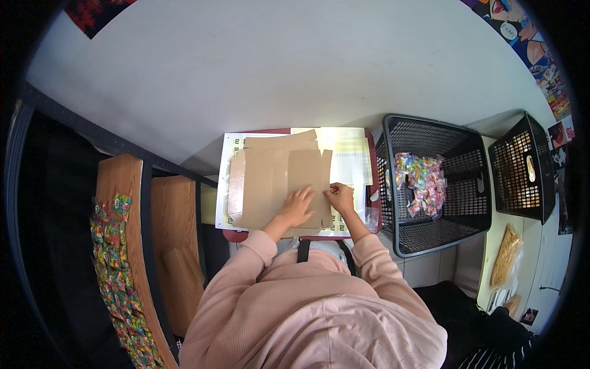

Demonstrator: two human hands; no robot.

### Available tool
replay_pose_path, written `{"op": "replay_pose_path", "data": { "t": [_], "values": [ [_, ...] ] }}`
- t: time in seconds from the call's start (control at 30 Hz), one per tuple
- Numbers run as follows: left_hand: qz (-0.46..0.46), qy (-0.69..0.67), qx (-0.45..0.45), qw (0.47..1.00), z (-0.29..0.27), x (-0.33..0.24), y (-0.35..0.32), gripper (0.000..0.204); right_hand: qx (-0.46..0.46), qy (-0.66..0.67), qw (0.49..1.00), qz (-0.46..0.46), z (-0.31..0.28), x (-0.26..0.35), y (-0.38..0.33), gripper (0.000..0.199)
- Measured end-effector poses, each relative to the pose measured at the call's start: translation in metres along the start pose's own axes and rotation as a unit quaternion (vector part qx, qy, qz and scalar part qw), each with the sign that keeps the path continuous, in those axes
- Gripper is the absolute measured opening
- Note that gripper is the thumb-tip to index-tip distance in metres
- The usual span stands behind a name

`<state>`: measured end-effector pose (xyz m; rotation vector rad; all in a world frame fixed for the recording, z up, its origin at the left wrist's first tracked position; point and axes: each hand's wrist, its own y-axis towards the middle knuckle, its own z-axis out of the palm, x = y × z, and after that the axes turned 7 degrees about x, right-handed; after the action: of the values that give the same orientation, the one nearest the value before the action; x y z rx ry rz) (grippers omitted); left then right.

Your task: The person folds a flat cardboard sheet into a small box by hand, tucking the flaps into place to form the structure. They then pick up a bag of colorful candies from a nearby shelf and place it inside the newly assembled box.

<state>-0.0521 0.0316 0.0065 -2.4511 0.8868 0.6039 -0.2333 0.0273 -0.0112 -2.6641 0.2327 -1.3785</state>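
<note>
A flat, unfolded brown cardboard box blank [270, 178] lies on a small table [236, 235] with white sheets [351, 157] under and beside it. My left hand [297, 206] rests flat on the cardboard's near right part, fingers spread. My right hand [340, 197] pinches the cardboard's right edge flap between fingers and thumb. Both forearms wear pink sleeves.
A black mesh basket [458, 237] to the right holds several colourful small packets [423, 182]. A second black basket [522, 178] stands farther right. A wooden shelf [126, 203] at left carries a strip of colourful packets [117, 270]. A bagged snack [507, 255] lies on the right counter.
</note>
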Motion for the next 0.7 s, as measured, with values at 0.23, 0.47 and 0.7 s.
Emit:
{"op": "replay_pose_path", "data": {
  "t": [0.23,0.47,0.7],
  "values": [
    [-0.034,0.103,0.054,0.993,-0.002,0.009,0.022,0.073,-0.004,-0.031,0.998,0.055,0.01,0.002,0.015,0.026],
    [-0.045,0.102,0.082,0.99,0.005,0.012,0.024,0.073,-0.046,-0.032,0.998,0.043,0.018,0.001,0.013,0.029],
    [-0.029,0.079,0.073,0.994,0.011,0.02,0.024,0.072,-0.049,-0.079,0.996,0.014,0.025,0.009,0.012,0.046]
  ]
}}
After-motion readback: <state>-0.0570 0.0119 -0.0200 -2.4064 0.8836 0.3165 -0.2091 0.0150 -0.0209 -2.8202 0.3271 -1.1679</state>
